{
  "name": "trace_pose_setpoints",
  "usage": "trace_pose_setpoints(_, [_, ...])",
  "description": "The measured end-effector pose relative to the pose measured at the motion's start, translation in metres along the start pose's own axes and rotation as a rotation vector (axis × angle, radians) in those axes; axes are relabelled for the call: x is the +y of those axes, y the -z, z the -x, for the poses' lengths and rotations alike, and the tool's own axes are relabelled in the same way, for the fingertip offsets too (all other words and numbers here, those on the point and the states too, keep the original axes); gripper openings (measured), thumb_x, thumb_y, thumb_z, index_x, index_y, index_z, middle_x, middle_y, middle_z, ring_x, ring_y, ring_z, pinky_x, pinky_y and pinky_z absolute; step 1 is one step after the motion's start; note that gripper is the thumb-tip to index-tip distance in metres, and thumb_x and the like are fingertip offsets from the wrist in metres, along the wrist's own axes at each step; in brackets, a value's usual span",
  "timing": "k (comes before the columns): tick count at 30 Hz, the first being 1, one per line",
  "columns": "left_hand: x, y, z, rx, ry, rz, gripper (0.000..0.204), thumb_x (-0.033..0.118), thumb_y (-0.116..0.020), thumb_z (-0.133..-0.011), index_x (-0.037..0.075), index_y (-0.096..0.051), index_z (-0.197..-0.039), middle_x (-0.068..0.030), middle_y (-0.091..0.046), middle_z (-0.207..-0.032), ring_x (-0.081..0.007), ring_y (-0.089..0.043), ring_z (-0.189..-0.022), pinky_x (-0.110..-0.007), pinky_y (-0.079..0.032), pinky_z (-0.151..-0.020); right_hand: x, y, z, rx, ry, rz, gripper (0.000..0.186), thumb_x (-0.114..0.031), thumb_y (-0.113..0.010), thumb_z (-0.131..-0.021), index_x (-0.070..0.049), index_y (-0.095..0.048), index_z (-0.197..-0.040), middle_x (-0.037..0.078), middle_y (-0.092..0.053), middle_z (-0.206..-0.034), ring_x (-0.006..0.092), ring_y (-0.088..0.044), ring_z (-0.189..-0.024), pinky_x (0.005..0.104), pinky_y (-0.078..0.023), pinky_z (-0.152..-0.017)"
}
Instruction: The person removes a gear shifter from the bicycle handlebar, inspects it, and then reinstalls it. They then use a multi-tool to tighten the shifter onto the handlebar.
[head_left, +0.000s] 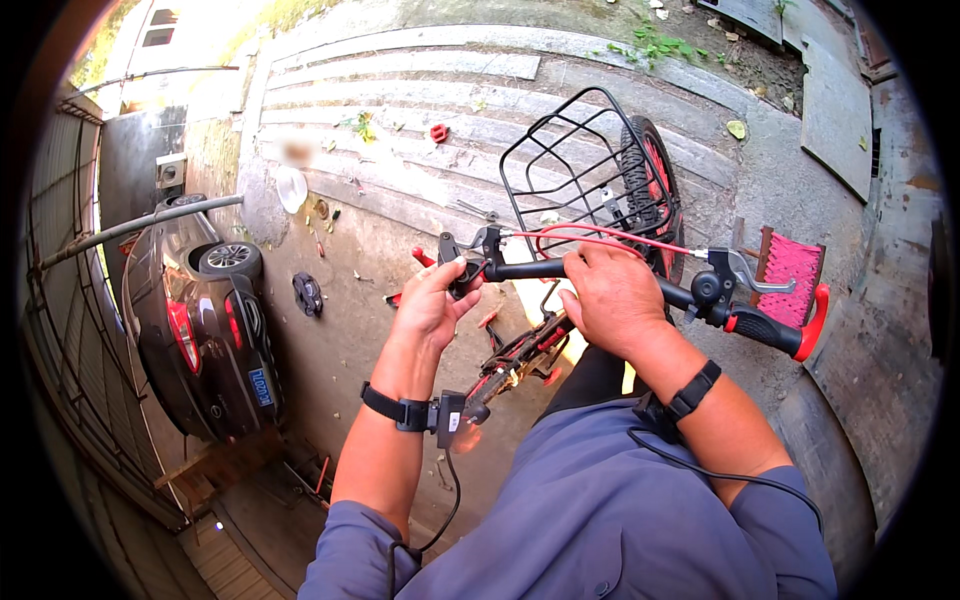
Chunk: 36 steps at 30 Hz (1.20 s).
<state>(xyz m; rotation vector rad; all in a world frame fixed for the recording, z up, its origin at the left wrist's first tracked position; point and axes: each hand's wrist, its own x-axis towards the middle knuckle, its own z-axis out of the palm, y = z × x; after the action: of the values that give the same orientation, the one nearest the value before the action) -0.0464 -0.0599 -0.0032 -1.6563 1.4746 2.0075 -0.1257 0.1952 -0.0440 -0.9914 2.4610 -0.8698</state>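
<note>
Gripping: the right hand (612,296) is closed around the black handlebar (600,272) near its middle.
Left hand (432,303): fingers curl around the left end of the bar, by the brake lever (462,250) there.
Handlebar place: centre of the scene, just in front of the person, running left to right.
Right end: red-and-black grip (775,332) with a silver brake lever (752,274), free of both hands.
Beyond the bar: black wire basket (580,165) over the front wheel (655,190).
Far right: red brush (788,282).
Left: dark car (200,320) on the concrete ground (400,120).
</note>
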Motion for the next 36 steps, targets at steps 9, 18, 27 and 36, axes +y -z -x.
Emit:
trace_pose_setpoints(9, [-0.004, -0.013, 0.0, 0.081, -0.015, 0.117, 0.017, 0.015, -0.066, -0.099, 0.001, -0.063, -0.108, -0.0091, -0.07, -0.101, -0.0233, -0.071, -0.086, -0.033, -0.061, -0.072, -0.001, 0.002, -0.001, 0.004, 0.001, -0.011, 0.034, -0.026, -0.076, -0.081, -0.006, -0.065, -0.106, 0.012, -0.065, -0.109, 0.0316, -0.066, -0.1, 0.0425, -0.053, -0.087])
trace_pose_setpoints(18, [0.009, -0.015, -0.013, 0.023, -0.098, -0.265, 0.018, 0.013, -0.069, -0.097, 0.0, -0.061, -0.107, -0.0101, -0.069, -0.095, -0.0203, -0.073, -0.075, -0.031, -0.064, -0.066, -0.001, 0.0, -0.001, 0.013, 0.009, 0.006, 0.034, -0.027, -0.076, -0.082, -0.006, -0.065, -0.106, 0.011, -0.065, -0.109, 0.031, -0.066, -0.1, 0.042, -0.053, -0.087])
trace_pose_setpoints(27, [0.016, -0.018, -0.007, -0.068, -0.124, -0.354, 0.028, 0.01, -0.071, -0.095, -0.002, -0.057, -0.116, -0.0118, -0.069, -0.101, -0.02, -0.072, -0.083, -0.032, -0.063, -0.071, 0.001, -0.001, -0.001, 0.002, 0.005, 0.017, 0.035, -0.027, -0.076, -0.082, -0.007, -0.065, -0.109, 0.011, -0.065, -0.11, 0.0309, -0.066, -0.1, 0.0422, -0.053, -0.086])
trace_pose_setpoints(36, [0.019, -0.031, 0.023, -0.399, -1.192, -1.564, 0.048, -0.007, -0.062, -0.074, 0.006, -0.06, -0.12, -0.0148, -0.06, -0.117, -0.0385, -0.059, -0.111, -0.045, -0.049, -0.095, -0.001, -0.002, -0.001, -0.013, 0.001, 0.006, 0.037, -0.028, -0.076, -0.082, -0.007, -0.065, -0.111, 0.011, -0.065, -0.111, 0.0308, -0.066, -0.1, 0.0421, -0.053, -0.087])
